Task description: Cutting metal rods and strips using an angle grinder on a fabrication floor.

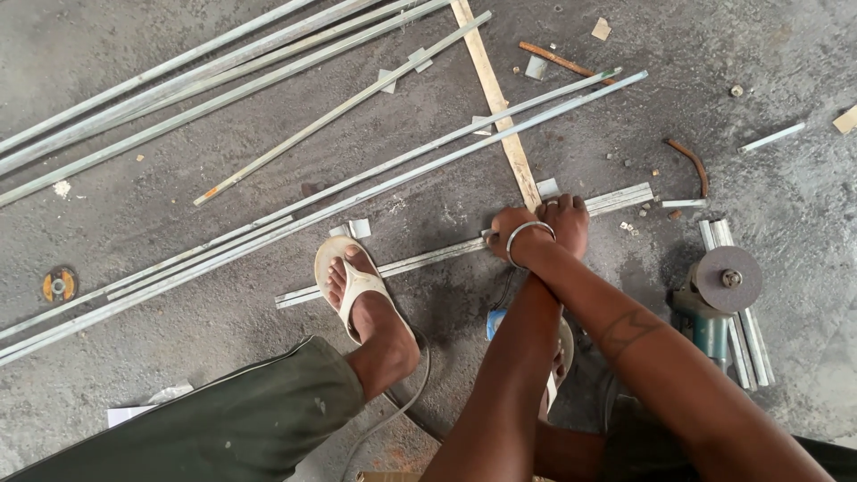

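Your crossed forearms reach down to the short silver metal strip (pixel 464 247) lying on the grey concrete floor (pixel 786 205). Your left hand (pixel 511 228) and right hand (pixel 566 223) press on it side by side, fingers curled together. Your sandalled foot (pixel 355 287) pins its other end. Just right lies a green angle grinder (pixel 714 299).

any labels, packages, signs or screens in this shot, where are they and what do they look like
Round paper label: on the grey cutting disc lying flat on the concrete floor at far left; orange and yellow ring around the centre hole, print too small to tell.
White paper sheet: on the floor at lower left, beside the green trouser leg; flat, blank side showing.
No screens or signs.
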